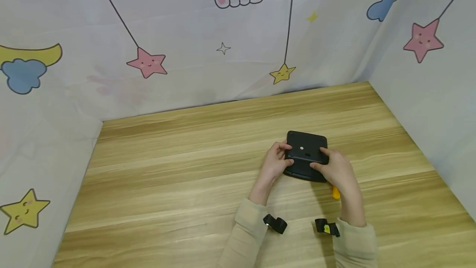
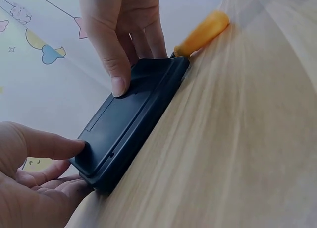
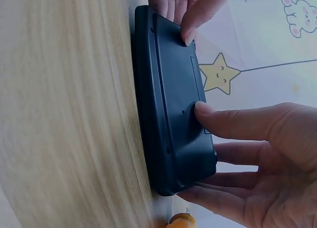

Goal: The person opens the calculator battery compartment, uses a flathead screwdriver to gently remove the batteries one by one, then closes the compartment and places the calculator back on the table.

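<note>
A black, flat, calculator-like device (image 1: pixel 306 142) lies back side up on the right half of the table. Its back carries a rectangular panel outline and a small pale round spot; the front faces down, hidden. My left hand (image 1: pixel 274 163) holds the left side, thumb on the back and fingers around the edge. On the opposite side my right hand (image 1: pixel 340 173) grips it, with its thumb (image 3: pixel 218 120) pressed near the panel outline. An orange handle (image 2: pixel 205 32), perhaps a screwdriver's, lies beside the device, partly covered by the right hand in the head view.
The wood-patterned table (image 1: pixel 167 177) extends widely to the left. White curtains (image 1: pixel 193 61) printed with stars, clouds and moons close in the back and both sides. A black camera mount (image 1: pixel 276 223) sits on the left wrist, another (image 1: pixel 327 227) on the right.
</note>
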The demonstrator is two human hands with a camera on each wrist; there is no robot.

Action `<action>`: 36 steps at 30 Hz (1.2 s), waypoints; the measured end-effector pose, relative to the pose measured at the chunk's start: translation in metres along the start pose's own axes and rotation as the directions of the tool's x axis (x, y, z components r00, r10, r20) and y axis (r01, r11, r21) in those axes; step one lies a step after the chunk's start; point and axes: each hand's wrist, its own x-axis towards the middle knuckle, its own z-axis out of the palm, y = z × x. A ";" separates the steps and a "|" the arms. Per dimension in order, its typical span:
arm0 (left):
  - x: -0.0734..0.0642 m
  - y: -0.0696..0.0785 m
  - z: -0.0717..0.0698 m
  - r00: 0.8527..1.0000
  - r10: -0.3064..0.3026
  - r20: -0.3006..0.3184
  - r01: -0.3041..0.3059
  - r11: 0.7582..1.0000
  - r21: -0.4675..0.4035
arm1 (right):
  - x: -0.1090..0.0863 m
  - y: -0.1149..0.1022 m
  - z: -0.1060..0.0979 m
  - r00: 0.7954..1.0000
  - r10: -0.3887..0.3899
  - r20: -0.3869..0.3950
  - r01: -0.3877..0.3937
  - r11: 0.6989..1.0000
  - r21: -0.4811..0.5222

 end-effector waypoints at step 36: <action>-0.003 0.000 -0.010 0.994 0.037 0.100 -0.064 0.957 0.282 | 0.003 -0.005 0.005 0.949 -0.299 -0.106 0.291 0.953 -0.078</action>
